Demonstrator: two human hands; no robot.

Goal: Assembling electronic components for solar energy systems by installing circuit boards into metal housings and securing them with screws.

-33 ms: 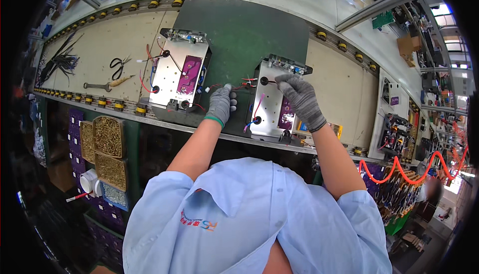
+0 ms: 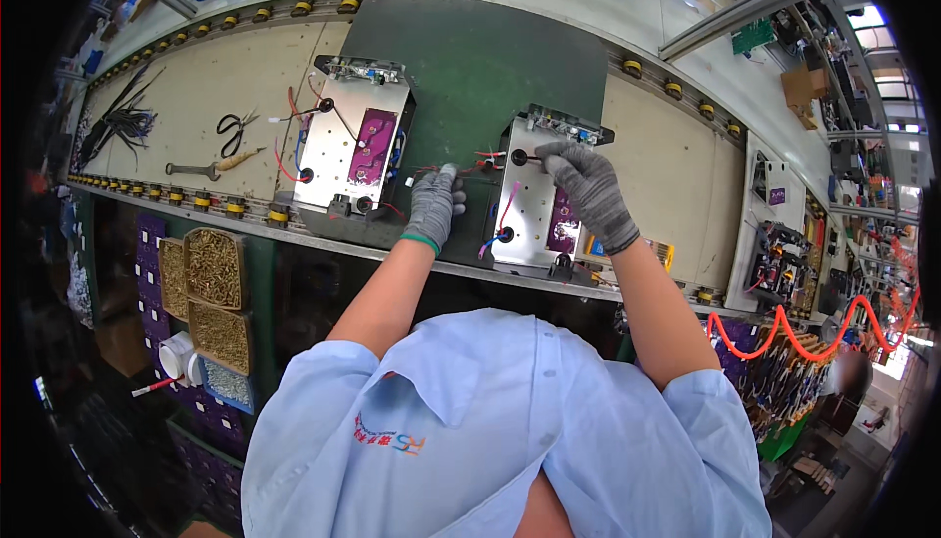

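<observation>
Both my hands wear grey knit gloves. My left hand is in the gap between two metal units, its fingers closed around thin red and black wires; a small white connector shows just left of them. These wires lead toward the right metal unit, a silver box with a purple circuit board. Over this unit, my right hand pinches a short black cable beside a black grommet. The left metal unit, of the same build, is untouched.
Both units rest on a dark green mat. To the left lie black-handled scissors, a wrench, a pointed wooden-handled tool and black cable ties. Screw bins stand below the bench edge. An orange coiled hose hangs at right.
My right hand has shifted very slightly left along the black cable. The white connector by my left hand has tilted and dropped a little. The units have not moved.
</observation>
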